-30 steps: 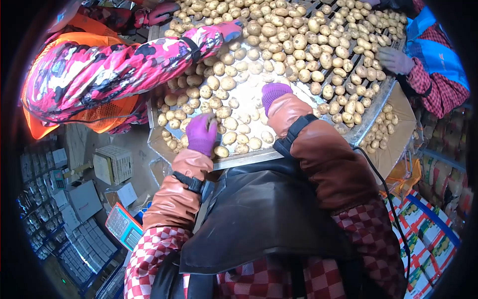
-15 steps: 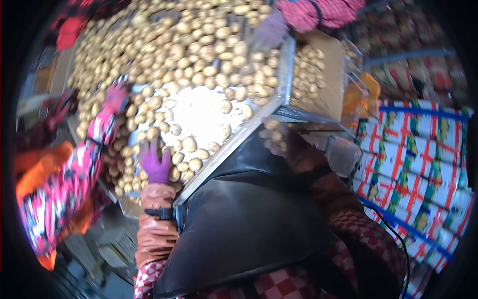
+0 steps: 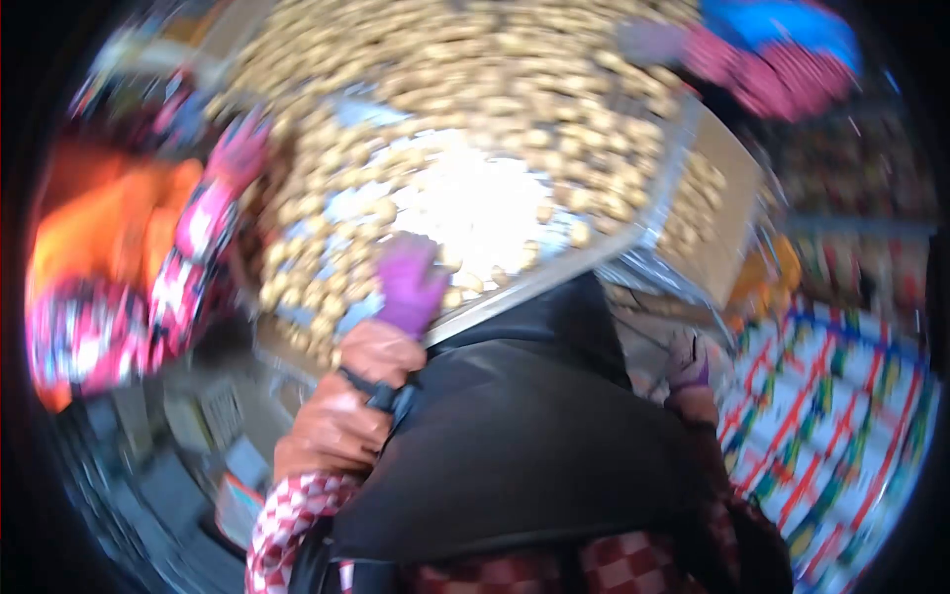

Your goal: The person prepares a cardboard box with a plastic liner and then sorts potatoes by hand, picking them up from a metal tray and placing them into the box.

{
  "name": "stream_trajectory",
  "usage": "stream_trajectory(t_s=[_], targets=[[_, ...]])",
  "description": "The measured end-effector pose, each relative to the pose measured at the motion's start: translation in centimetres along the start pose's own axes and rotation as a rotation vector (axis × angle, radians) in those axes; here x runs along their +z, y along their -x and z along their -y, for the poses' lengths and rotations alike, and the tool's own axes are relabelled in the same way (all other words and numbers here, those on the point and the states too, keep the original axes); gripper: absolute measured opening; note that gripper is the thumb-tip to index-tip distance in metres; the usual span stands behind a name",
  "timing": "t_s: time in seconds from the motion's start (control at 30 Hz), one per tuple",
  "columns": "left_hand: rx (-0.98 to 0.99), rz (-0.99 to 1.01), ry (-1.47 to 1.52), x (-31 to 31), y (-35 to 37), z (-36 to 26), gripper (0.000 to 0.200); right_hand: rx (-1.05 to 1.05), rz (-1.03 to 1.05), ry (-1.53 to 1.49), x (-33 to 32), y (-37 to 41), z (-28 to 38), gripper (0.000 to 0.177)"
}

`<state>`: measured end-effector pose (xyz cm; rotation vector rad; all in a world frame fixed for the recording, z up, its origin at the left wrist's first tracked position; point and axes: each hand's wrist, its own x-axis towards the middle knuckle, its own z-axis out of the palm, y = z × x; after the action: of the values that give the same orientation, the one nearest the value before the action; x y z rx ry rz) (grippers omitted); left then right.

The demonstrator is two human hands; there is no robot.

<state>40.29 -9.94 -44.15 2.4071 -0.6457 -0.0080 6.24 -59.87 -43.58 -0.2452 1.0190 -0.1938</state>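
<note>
Small yellow potatoes [image 3: 515, 99] cover a sorting table with a pale front rim [image 3: 534, 289]. My left hand [image 3: 411, 282], in a purple glove, is over the potatoes by the front rim; its fingers are smeared by motion. My right hand [image 3: 690, 364], gloved too, hangs low to the right of my black apron [image 3: 534, 426], beside a clear plastic container [image 3: 648, 342]. Blur hides how its fingers are set, and I make out no potato in it. Bright light washes out the table's middle.
A cardboard box [image 3: 737, 203] lined with plastic holds potatoes at the table's right side. Stacked printed cartons [image 3: 821, 416] stand at right. A co-worker's pink-gloved hand [image 3: 239, 153] is at the table's left edge, another co-worker's gloved hand [image 3: 653, 45] at the far right.
The whole view has shifted. My right hand, which held potatoes near the table's corner, has dropped to the plastic container. The spread fingers of my left hand are now blurred.
</note>
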Motion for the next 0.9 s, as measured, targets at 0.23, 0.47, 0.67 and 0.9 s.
stream_trajectory(t_s=[0.23, 0.47, 0.67, 0.9], targets=[[-0.141, -0.034, -0.259, -1.6, 7.1, 5.0, 0.059, -0.024, 0.251, 0.801, 17.7, -4.3, -8.7, 0.062], [-0.521, -0.205, -0.238, -1.9, 12.1, 4.4, 0.055, -0.103, 0.682, 1.132, 27.8, -6.8, -16.7, 0.065], [-0.347, -0.086, -0.109, -1.8, 12.4, 2.7, 0.056, -0.042, 0.944, 1.567, 34.1, -6.1, -27.3, 0.042], [-0.363, -0.486, -0.206, -2.5, 16.0, 3.1, 0.045, 0.751, 1.226, 1.664, 31.2, -3.2, -34.7, 0.048]])
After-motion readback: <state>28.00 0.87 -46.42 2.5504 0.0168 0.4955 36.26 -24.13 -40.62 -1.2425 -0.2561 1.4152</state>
